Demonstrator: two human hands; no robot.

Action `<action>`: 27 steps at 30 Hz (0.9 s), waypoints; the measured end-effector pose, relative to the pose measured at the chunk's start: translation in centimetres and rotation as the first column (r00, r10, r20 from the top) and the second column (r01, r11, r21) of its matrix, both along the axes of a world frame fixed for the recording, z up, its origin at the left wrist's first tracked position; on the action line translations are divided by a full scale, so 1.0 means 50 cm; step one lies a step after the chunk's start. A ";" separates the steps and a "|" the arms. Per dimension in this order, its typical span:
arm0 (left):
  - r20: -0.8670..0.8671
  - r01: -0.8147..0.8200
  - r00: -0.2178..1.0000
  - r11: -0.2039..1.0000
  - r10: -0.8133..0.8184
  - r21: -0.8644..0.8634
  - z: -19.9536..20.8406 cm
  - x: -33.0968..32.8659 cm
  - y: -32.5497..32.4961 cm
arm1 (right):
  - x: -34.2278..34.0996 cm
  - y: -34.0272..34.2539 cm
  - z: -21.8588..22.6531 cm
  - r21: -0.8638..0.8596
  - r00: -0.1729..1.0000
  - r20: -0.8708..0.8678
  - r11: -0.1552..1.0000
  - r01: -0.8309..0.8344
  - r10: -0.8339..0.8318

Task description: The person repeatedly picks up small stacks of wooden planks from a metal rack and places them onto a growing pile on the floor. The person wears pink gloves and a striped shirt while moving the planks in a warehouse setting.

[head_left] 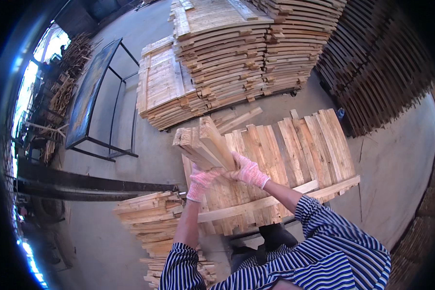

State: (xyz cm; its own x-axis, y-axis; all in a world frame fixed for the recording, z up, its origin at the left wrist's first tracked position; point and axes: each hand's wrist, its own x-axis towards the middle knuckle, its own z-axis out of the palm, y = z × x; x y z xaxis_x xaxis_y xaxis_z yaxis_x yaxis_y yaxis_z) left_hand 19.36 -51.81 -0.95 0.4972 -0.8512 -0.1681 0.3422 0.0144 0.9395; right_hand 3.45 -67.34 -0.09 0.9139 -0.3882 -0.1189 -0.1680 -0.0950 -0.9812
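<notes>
Two gloved hands [203,182] [248,171], held close together, clasp several bundled planks [214,145]

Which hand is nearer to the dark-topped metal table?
Left: the left hand, gripping the raised boards, is right of the table; the right hand, also on them, is farther right.

At the upper left we see a black-framed table [94,92] near a heap of wood scraps [65,96]; at the upper right, dark slatted stacks [372,67].

Daylight [26,92] glares at left; edges darken and bend
</notes>
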 end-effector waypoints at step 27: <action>0.587 -0.101 0.173 0.579 -0.791 0.809 -0.199 -0.014 -0.436 | -0.432 -0.802 -0.279 -0.903 0.757 -0.426 0.281 -0.325 -0.495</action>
